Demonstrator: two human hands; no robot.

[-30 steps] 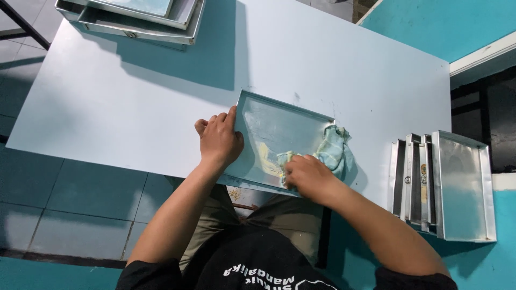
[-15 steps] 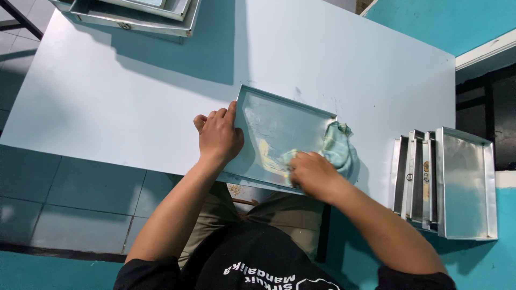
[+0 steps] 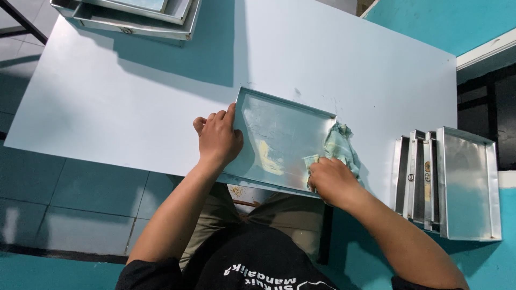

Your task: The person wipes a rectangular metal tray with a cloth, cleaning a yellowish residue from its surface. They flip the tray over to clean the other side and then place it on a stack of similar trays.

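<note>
Right hand slid nearer, cloth under fingers; left hand steadying tray

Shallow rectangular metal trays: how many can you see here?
About 7. One shallow metal tray lies under both hands, at least two are stacked at the table's far left corner, and about four stand on edge at the right. More may be hidden.

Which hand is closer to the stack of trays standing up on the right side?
The right hand. It presses a cloth in the flat tray, beside the upright trays. The left hand grips that tray's far edge, farther away.
</note>
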